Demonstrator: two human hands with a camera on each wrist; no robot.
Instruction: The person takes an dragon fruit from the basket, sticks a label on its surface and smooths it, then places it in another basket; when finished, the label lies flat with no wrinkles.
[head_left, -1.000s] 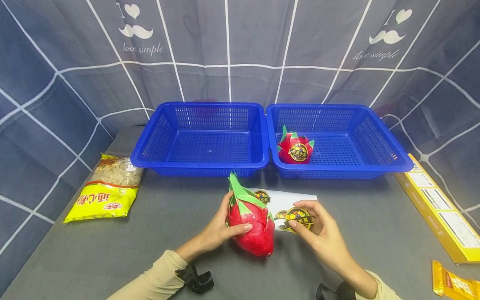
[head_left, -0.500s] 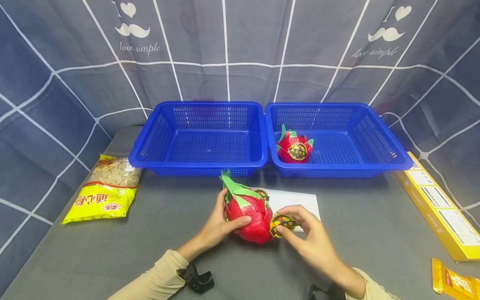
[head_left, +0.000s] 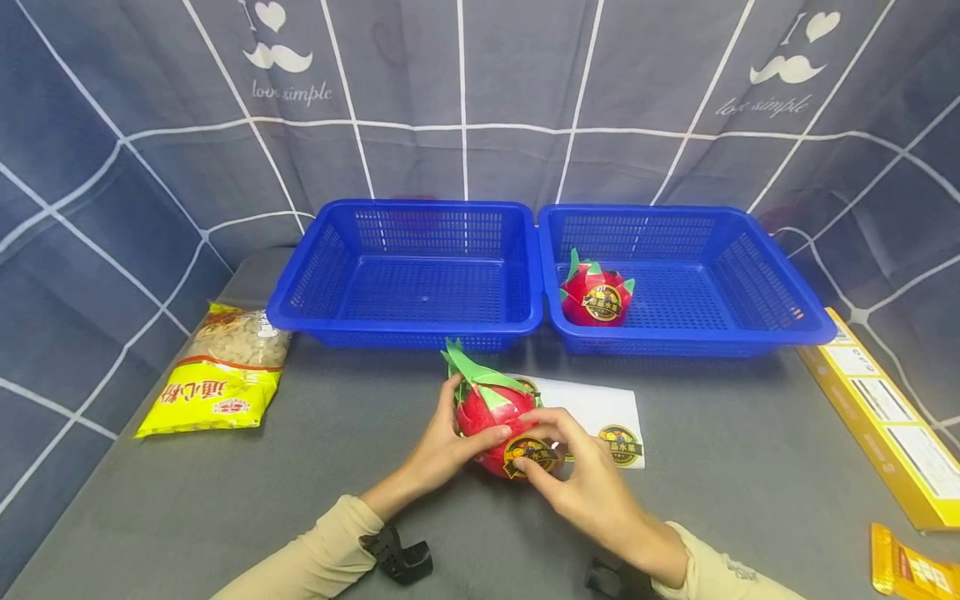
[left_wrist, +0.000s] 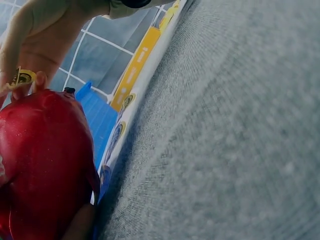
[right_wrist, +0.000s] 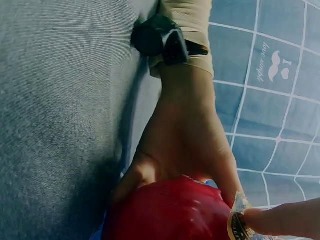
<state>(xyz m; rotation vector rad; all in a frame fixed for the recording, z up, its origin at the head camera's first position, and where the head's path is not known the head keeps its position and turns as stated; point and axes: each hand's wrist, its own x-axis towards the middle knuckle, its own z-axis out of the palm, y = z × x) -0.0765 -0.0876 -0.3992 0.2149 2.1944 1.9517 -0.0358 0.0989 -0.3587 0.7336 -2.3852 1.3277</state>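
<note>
A red dragon fruit with green leaf tips is gripped by my left hand, thumb over its near side, leaves pointing up and left. My right hand pinches a round black-and-gold sticker between thumb and fingers, overlapping the fruit's lower right side in the head view. In the left wrist view the sticker is at the fruit's end; the right wrist view shows its edge raised beside the red skin. Behind the hands lies a white sticker sheet, partly covered, with more such stickers.
Two blue baskets stand side by side at the back: a left one and a right one holding another stickered dragon fruit. A yellow pasta bag lies left; a yellow box and an orange packet lie right.
My right hand has carried the sticker leftward from over the sheet to the dragon fruit, uncovering a sticker on the sheet. My left hand has turned the fruit slightly, its lower tip no longer showing.
</note>
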